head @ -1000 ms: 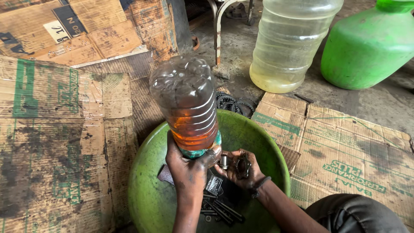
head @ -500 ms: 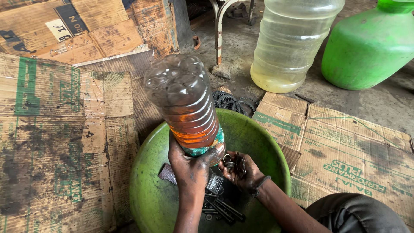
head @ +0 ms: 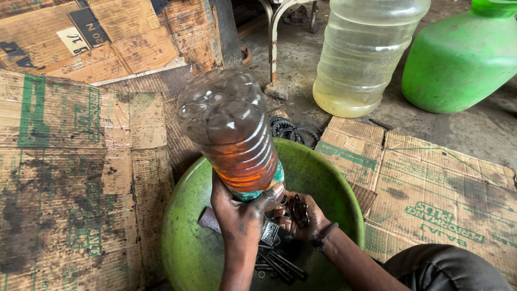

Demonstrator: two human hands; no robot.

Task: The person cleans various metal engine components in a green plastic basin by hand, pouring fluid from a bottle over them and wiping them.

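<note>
My left hand (head: 240, 215) grips the neck end of a clear plastic bottle (head: 231, 129) turned upside down, with orange-brown liquid pooled toward the hand. It is held over a green plastic basin (head: 186, 237). My right hand (head: 301, 218) sits just beside the bottle mouth, cupping small dark metal parts (head: 299, 209), among them a ring-shaped piece. Several dark bolts (head: 277, 264) and a small flat metal piece (head: 269, 231) lie in the basin bottom under both hands.
Flattened, oil-stained cardboard (head: 75, 178) covers the floor left and right. A large clear jug (head: 363, 54) with pale yellow liquid and a green jug (head: 463, 54) stand at the back. Dark toothed rings (head: 293, 129) lie behind the basin. My knee (head: 447, 269) is at bottom right.
The bottle has tipped slightly more toward the camera and left. My right hand has drawn in closer under the bottle mouth with the metal parts.
</note>
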